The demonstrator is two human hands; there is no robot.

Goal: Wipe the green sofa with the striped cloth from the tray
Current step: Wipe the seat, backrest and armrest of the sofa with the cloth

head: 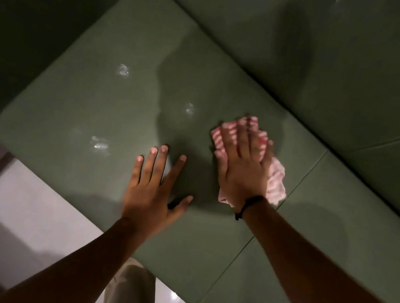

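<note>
One striped cloth (pixel 276 180) lies on the green sofa (pixel 86 113) under the flat, straight-fingered right hand (pixel 241 173). The left hand (pixel 151 195) rests spread beside it. Three shiny spots (pixel 123 70) lie left.

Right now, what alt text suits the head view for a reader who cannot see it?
A person's right hand presses a pink-and-white striped cloth flat onto a green sofa seat, while the left hand is spread open beside it. Shiny wet-looking marks dot the cushion to the left.
</note>
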